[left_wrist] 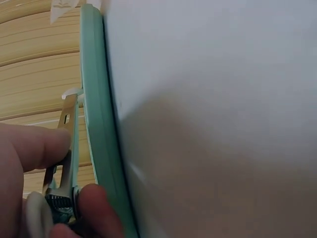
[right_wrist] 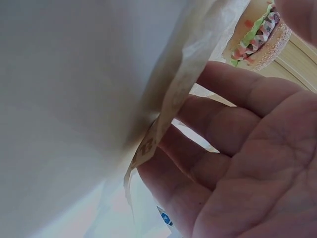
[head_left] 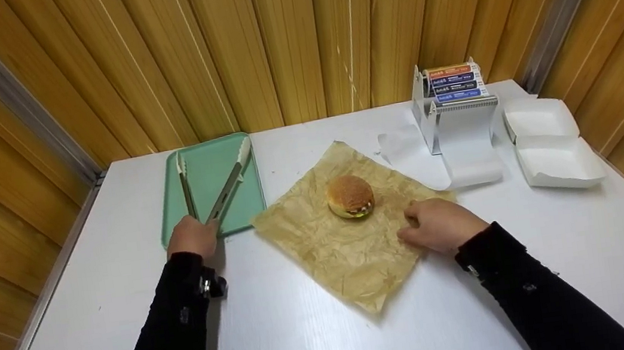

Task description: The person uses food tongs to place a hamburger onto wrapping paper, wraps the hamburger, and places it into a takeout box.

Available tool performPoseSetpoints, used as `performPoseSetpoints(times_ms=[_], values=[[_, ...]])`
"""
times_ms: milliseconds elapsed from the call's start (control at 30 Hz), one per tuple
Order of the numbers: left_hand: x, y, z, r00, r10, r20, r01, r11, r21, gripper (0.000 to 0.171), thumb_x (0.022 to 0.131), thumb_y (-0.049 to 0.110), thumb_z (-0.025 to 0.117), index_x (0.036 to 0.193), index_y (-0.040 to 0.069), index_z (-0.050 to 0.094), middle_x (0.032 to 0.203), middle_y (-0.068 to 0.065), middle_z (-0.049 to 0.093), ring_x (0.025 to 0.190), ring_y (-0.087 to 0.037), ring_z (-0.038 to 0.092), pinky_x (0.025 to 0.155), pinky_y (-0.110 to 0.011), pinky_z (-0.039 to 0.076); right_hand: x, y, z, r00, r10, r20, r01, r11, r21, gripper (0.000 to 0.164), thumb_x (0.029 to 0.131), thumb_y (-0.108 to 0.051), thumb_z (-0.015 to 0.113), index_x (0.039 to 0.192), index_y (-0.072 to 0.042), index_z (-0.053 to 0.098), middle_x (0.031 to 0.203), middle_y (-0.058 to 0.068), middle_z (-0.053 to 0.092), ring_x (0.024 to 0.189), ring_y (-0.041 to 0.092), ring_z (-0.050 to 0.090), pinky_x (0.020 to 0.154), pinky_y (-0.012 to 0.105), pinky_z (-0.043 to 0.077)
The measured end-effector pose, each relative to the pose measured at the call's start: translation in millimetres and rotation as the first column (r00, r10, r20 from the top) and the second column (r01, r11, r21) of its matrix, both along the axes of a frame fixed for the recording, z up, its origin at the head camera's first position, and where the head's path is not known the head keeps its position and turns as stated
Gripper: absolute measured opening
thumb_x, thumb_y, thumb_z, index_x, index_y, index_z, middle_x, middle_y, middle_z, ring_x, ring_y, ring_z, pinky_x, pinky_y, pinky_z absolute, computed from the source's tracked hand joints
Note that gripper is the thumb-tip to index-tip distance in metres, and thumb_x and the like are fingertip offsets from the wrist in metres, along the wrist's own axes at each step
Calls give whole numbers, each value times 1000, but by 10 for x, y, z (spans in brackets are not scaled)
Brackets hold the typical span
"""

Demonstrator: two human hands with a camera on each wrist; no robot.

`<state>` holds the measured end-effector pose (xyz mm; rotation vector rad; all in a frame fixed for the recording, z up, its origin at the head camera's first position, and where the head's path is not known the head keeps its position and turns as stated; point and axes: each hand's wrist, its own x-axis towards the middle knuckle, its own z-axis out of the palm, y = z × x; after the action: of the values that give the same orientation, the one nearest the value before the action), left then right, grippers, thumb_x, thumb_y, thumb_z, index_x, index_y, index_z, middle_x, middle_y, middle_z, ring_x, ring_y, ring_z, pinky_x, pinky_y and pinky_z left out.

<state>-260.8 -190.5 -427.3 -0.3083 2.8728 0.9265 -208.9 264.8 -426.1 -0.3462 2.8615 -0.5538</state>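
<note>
My left hand (head_left: 192,239) holds metal tongs (head_left: 224,195) near their joined end, with thumb and fingers around it in the left wrist view. The tongs' arms are spread, their pale tips over the green tray (head_left: 210,176). A hamburger (head_left: 351,196) with a seeded bun sits on crinkled brown wrapping paper (head_left: 322,252), laid cornerwise like a diamond. At the paper's right side is my right hand (head_left: 442,224). Its fingertips touch the paper's edge in the right wrist view, fingers long and slightly bent, thumb apart from them.
Behind the paper's right corner stands a label dispenser (head_left: 460,113) with several coloured rolls and a white strip (head_left: 474,171) trailing onto the table. An unfolded white carton (head_left: 560,157) lies at the right. Wood-patterned walls (head_left: 294,39) enclose the white table (head_left: 285,335).
</note>
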Motion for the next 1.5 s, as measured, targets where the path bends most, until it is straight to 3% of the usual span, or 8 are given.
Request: performPoseSetpoints(times_ms=[133, 233, 400, 567, 767, 1000, 1200, 1500], values=[[25, -10, 8, 1000, 14, -12, -14, 1000, -6, 53, 107, 38, 53, 121, -13, 60, 100, -22, 68, 80, -30, 65, 66, -35, 53, -7, -23, 1, 1000, 8, -9, -8, 1000, -1, 33, 95, -40, 67, 74, -19, 53, 74, 1, 57, 74, 19, 55, 71, 35, 46], [77, 33, 76, 998, 49, -43, -51, 998, -43, 63, 107, 38, 52, 138, -16, 51, 123, -34, 63, 105, -43, 66, 85, -47, 57, -11, -35, 0, 1000, 16, -20, -16, 1000, -2, 32, 95, -39, 66, 74, -19, 53, 77, 3, 60, 74, 19, 55, 72, 36, 47], [175, 325, 265, 985, 60, -164, -78, 991, -109, 83, 105, 39, 57, 161, -12, 23, 160, -36, 33, 147, -54, 33, 119, -65, 34, -4, -42, 11, 1000, 16, -26, -16, 1000, -5, 33, 95, -38, 66, 72, -19, 53, 72, 1, 56, 72, 19, 54, 71, 35, 46], [272, 950, 346, 986, -115, -122, 105, 991, -86, 98, 99, 54, 67, 168, 6, 18, 173, -22, 22, 157, -49, 24, 126, -65, 26, -7, -46, 21, 1000, 10, -23, -10, 1000, -8, 35, 96, -39, 68, 72, -17, 53, 70, 1, 54, 72, 19, 54, 71, 35, 46], [270, 1469, 145, 946, -324, 30, 325, 942, -78, 104, 92, 58, 74, 167, 7, 24, 174, -19, 22, 160, -41, 23, 130, -55, 23, -15, -93, 3, 1000, 2, -9, -3, 1000, -17, 36, 97, -40, 68, 73, -18, 53, 86, 6, 67, 73, 19, 55, 72, 36, 47], [192, 1543, 18, 899, -422, 122, 438, 879, -190, 99, 88, 57, 78, 161, 3, 39, 171, -25, 27, 158, -51, 21, 128, -57, 28, -20, -134, 6, 1000, 8, -20, -8, 1000, -13, 36, 96, -39, 69, 72, -19, 53, 79, 4, 63, 75, 20, 55, 73, 36, 47], [176, 1566, 27, 886, -449, 118, 464, 857, -223, 100, 82, 58, 82, 158, 4, 44, 168, -24, 33, 156, -53, 25, 127, -58, 29, -36, -104, 43, 1000, 23, -19, -23, 1000, 3, 33, 97, -40, 68, 77, -17, 58, 80, 4, 63, 75, 20, 56, 72, 37, 47], [147, 1660, -9, 876, -466, 128, 483, 846, -226, 102, 81, 59, 83, 158, 4, 44, 168, -22, 34, 157, -50, 25, 127, -57, 29, -290, 3, 254, 998, -8, 57, 8, 1000, -6, 51, 103, -44, 62, 132, -3, 69, 129, 21, 72, 120, 43, 66, 107, 61, 49]])
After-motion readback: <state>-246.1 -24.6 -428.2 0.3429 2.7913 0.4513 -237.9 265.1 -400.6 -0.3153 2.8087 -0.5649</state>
